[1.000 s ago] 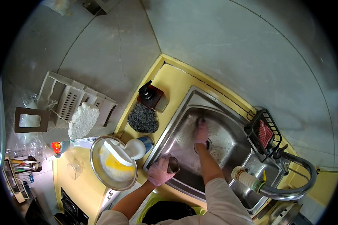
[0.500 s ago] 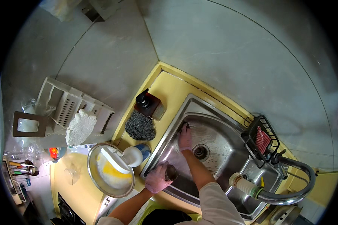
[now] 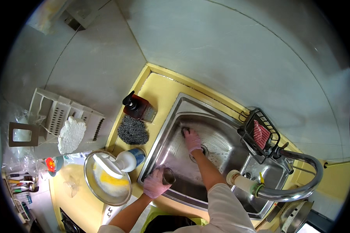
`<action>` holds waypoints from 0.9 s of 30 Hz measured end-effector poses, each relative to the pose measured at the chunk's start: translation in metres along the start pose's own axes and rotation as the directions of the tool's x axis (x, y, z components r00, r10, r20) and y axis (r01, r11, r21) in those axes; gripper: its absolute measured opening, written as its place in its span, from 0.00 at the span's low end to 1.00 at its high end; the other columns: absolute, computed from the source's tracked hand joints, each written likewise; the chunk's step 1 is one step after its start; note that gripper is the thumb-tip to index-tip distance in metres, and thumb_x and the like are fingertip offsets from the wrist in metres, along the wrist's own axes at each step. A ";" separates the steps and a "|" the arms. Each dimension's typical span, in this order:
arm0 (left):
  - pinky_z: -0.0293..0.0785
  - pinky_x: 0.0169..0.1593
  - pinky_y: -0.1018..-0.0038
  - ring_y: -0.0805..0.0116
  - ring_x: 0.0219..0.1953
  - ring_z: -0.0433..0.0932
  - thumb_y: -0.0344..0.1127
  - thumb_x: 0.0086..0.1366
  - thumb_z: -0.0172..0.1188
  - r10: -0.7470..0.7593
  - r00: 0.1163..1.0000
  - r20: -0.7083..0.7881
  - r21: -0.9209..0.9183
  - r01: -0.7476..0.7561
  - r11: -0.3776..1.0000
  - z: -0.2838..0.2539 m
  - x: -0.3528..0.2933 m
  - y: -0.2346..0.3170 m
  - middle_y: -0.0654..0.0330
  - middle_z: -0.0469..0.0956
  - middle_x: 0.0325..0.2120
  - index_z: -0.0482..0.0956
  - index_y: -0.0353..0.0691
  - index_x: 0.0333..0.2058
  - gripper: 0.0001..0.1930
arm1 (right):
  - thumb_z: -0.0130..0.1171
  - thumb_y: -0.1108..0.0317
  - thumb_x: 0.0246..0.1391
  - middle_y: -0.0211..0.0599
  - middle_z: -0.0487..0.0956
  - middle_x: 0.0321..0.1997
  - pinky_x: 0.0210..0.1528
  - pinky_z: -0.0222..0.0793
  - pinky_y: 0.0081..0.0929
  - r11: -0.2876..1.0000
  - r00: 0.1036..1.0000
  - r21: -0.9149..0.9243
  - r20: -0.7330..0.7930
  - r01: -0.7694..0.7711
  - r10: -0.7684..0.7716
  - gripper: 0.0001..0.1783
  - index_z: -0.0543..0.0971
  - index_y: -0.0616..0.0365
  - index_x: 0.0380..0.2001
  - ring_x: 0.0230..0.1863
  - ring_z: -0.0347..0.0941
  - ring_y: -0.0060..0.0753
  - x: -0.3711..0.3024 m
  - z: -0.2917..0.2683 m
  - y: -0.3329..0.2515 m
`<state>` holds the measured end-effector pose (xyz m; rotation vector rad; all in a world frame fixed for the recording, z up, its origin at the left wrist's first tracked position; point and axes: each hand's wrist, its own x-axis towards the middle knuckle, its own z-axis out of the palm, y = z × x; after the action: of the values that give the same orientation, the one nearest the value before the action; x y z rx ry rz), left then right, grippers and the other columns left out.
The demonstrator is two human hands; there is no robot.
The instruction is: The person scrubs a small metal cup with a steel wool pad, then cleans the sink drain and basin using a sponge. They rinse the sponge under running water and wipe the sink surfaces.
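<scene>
Both of my hands wear thin translucent pink gloves. My right hand (image 3: 193, 140) reaches down into the steel sink (image 3: 179, 116), its fingers closed on a small dark scrubbing pad (image 3: 185, 131) pressed to the basin near its far left side. Its wrist partly covers the round drain (image 3: 204, 150). At the near left rim, my left hand (image 3: 155, 184) grips a small round metal cup (image 3: 168, 176), its mouth turned toward the basin. What the cup holds is too dark to make out.
Left of the sink stand a brown pump bottle (image 3: 137, 106), a grey scouring mesh (image 3: 133, 130) and a metal bowl (image 3: 90, 182) holding a white-handled brush. A curved faucet (image 3: 319, 171) arches over the right basin beside a black wire caddy (image 3: 274, 130) with a red-striped cloth.
My right hand has slid the pad rightward from the sink's left wall, so the wrist now overlaps the drain. My left hand still holds the cup. The view has shifted slightly.
</scene>
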<state>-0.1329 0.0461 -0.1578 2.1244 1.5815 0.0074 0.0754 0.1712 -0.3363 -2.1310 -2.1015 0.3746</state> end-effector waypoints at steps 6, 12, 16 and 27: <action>0.78 0.39 0.63 0.54 0.38 0.79 0.54 0.45 0.68 0.025 0.997 -0.076 0.011 -0.024 1.000 0.005 -0.004 -0.004 0.53 0.70 0.48 0.63 0.39 0.57 0.44 | 0.50 0.73 0.50 0.48 0.72 0.42 0.46 0.69 0.42 0.913 0.913 0.146 -0.096 -0.381 0.396 0.14 0.75 0.55 0.41 0.45 0.70 0.50 -0.040 -0.006 0.110; 0.77 0.36 0.64 0.54 0.35 0.79 0.54 0.45 0.68 0.025 0.996 -0.081 0.036 -0.023 0.999 -0.003 -0.004 0.002 0.55 0.69 0.47 0.63 0.41 0.57 0.43 | 0.49 0.67 0.53 0.43 0.76 0.39 0.47 0.71 0.40 0.946 0.931 -0.096 0.233 0.309 -0.281 0.14 0.76 0.52 0.43 0.43 0.75 0.43 -0.097 -0.017 0.082; 0.77 0.34 0.63 0.55 0.30 0.79 0.53 0.45 0.68 0.051 0.989 -0.138 0.018 -0.049 0.999 0.004 -0.003 -0.001 0.55 0.69 0.46 0.63 0.42 0.58 0.43 | 0.48 0.66 0.57 0.41 0.78 0.42 0.40 0.74 0.40 0.962 0.854 -0.243 0.520 0.121 0.024 0.15 0.78 0.52 0.45 0.46 0.75 0.41 -0.094 0.000 0.066; 0.76 0.41 0.61 0.51 0.40 0.77 0.51 0.43 0.70 0.000 1.000 -0.024 -0.076 -0.002 0.997 -0.001 -0.006 -0.003 0.54 0.68 0.49 0.57 0.44 0.62 0.48 | 0.47 0.63 0.55 0.49 0.79 0.47 0.45 0.74 0.35 0.913 0.750 -0.042 0.555 -0.406 0.359 0.16 0.82 0.57 0.37 0.47 0.77 0.44 -0.072 0.084 0.055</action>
<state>-0.1379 0.0417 -0.1568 2.0740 1.5685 0.0931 0.1067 0.0909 -0.4247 -2.6349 -1.7911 1.2425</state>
